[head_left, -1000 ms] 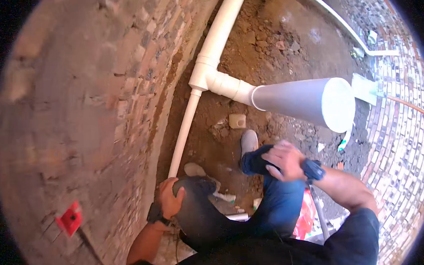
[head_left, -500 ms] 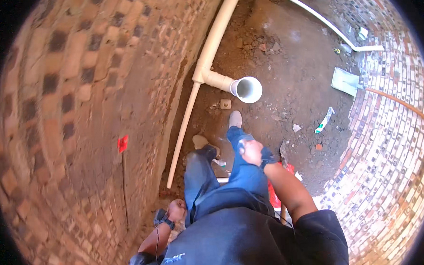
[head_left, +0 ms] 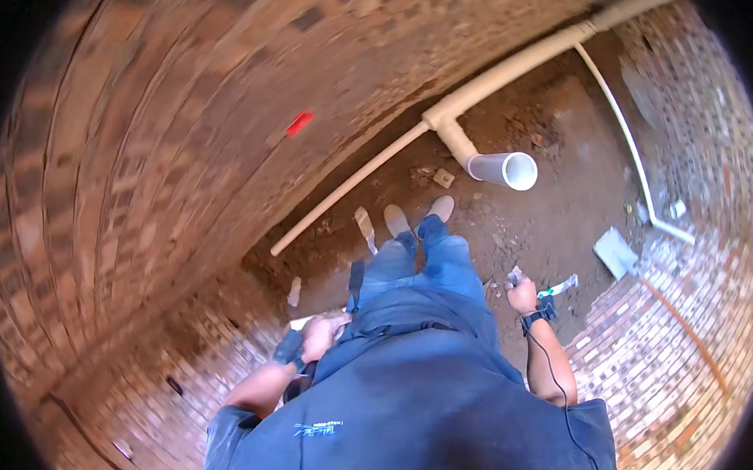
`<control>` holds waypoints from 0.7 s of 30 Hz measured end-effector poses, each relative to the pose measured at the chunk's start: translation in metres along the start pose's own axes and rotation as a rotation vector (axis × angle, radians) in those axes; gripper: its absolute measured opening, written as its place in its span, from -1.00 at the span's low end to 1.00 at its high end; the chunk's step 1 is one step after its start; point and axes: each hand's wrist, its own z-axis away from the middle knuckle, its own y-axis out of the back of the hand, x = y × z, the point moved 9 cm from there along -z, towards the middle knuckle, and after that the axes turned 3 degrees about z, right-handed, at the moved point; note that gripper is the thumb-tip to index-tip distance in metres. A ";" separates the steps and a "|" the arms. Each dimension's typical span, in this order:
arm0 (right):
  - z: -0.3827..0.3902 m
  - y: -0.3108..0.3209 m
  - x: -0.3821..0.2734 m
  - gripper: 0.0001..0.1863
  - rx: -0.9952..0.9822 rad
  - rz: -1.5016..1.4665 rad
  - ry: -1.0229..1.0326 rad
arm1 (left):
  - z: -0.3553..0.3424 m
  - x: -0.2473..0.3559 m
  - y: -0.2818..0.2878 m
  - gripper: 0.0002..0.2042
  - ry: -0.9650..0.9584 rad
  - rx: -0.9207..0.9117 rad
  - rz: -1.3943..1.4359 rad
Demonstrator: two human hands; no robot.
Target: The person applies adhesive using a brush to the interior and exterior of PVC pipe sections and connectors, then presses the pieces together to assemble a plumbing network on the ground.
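My right hand (head_left: 521, 292) hangs beside my right thigh with its fingers closed; a small pale patch shows at the fingertips, too small to name. A dark band with a cable running up the arm circles that wrist. Near my left hip is my left hand (head_left: 322, 331), its fingers curled and slightly blurred, with nothing visible in it; a dark band (head_left: 290, 346) is on this wrist too. Ahead of my shoes (head_left: 441, 209) a pale pipe branch (head_left: 455, 141) ends in an open white pipe mouth (head_left: 521, 171), touched by neither hand.
A long cream pipe (head_left: 512, 69) follows the brick wall (head_left: 178, 118). A thinner white pipe (head_left: 619, 115) crosses the dirt floor (head_left: 552, 219). At the right, a shovel (head_left: 617, 253) lies with its handle on brick paving (head_left: 685, 373). A brick piece (head_left: 444, 178) and scraps lie about.
My view has swung leftward, so the pipes appear turned and farther right. My right hand has moved from in front of my thigh out to my right side. My feet are now closer together.
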 end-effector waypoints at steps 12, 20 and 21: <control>-0.024 0.039 -0.122 -0.64 -0.077 0.083 0.211 | 0.013 -0.026 -0.065 -0.66 0.143 0.069 -0.507; -0.020 0.025 -0.088 -0.63 -0.210 0.176 0.173 | -0.008 -0.009 -0.097 -0.75 0.056 0.159 -0.638; -0.020 0.028 -0.080 -0.63 -0.203 0.171 0.162 | -0.007 0.003 -0.096 -0.75 -0.004 0.255 -0.643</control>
